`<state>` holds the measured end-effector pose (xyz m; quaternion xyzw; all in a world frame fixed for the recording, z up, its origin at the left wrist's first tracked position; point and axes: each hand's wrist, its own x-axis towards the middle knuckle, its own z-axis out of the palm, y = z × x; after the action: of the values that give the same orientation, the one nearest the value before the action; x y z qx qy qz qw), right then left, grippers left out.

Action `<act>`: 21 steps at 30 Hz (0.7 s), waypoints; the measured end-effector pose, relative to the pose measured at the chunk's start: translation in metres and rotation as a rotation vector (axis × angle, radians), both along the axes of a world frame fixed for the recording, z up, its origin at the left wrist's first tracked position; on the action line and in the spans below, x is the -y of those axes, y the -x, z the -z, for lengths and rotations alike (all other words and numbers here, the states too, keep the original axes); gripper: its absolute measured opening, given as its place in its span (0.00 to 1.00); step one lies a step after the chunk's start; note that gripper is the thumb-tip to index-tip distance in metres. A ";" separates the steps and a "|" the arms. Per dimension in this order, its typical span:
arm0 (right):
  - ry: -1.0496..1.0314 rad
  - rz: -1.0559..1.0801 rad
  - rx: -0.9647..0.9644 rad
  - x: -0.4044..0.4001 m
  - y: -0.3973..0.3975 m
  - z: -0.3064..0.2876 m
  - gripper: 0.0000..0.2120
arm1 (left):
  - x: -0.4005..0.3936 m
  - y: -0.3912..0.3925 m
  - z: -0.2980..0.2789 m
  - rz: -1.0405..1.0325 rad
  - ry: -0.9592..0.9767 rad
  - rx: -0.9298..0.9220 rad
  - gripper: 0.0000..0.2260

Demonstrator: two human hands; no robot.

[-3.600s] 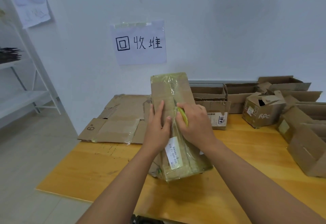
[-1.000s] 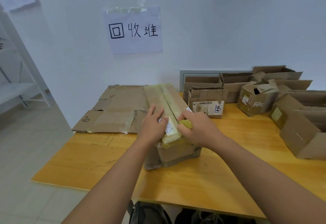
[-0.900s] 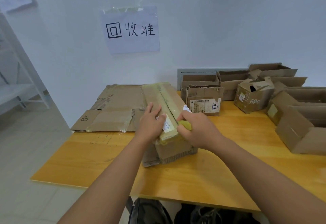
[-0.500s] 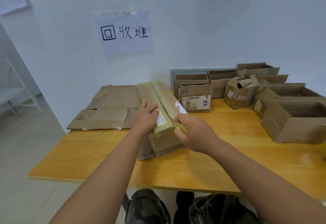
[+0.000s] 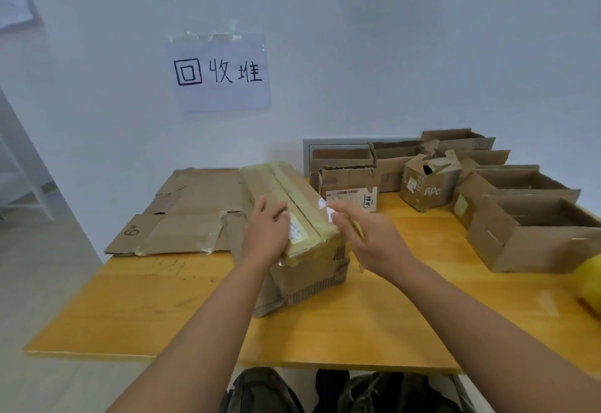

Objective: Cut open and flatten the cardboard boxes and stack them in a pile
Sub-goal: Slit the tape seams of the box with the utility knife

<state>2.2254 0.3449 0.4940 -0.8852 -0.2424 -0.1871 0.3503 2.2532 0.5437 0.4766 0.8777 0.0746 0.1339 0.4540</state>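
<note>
A long cardboard box (image 5: pixel 302 207) wrapped in yellowish tape lies lengthwise on the wooden table (image 5: pixel 374 324), its near end facing me. My left hand (image 5: pixel 265 233) rests on the box's top left side near a white label, fingers fairly straight. Just off the near right corner of the box, my right hand (image 5: pixel 370 240) is blurred and grips a small yellow-green cutter (image 5: pixel 356 228). A dark seam runs down the middle of the box top. A pile of flattened cardboard (image 5: pixel 185 214) lies at the table's back left, touching the box.
Several open cardboard boxes (image 5: pixel 533 230) crowd the back right of the table, one marked with white letters (image 5: pixel 429 185). A yellow object (image 5: pixel 588 285) shows at the right edge. A paper sign (image 5: pixel 221 72) hangs on the wall. Dark bags (image 5: pixel 266 390) sit under the table.
The box stood tilted upright earlier and now lies flat. My right hand drew the cutter along the top seam toward me and has come off the near end to the right.
</note>
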 end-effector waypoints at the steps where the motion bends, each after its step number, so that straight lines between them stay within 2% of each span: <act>1: 0.048 0.013 0.001 0.000 -0.003 0.010 0.18 | 0.004 0.000 0.000 -0.020 -0.015 0.003 0.17; 5: 0.013 0.107 0.008 0.005 -0.019 0.025 0.15 | 0.021 -0.002 -0.008 -0.020 -0.109 -0.019 0.18; 10: -0.240 0.199 -0.125 0.043 -0.035 0.020 0.10 | 0.051 0.010 -0.024 0.106 -0.420 -0.015 0.20; 13: -0.376 0.216 -0.187 0.057 -0.032 0.018 0.12 | 0.065 0.016 -0.022 0.128 -0.567 0.033 0.24; 14: -0.407 0.182 -0.218 0.059 -0.029 0.017 0.14 | 0.068 0.017 -0.018 0.130 -0.600 0.043 0.25; 16: -0.408 0.076 -0.312 0.060 -0.022 0.016 0.26 | 0.073 0.020 -0.010 0.123 -0.672 0.068 0.28; 18: -0.252 0.064 -0.340 0.059 -0.020 0.017 0.39 | 0.075 0.022 -0.003 0.110 -0.726 0.094 0.28; 21: 0.006 0.078 -0.328 0.062 -0.019 0.018 0.49 | 0.070 0.025 0.007 0.079 -0.739 0.182 0.26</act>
<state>2.2444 0.2831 0.4758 -0.9137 -0.1481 -0.0527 0.3749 2.2281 0.4732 0.4692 0.9689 -0.0534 0.2116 0.1163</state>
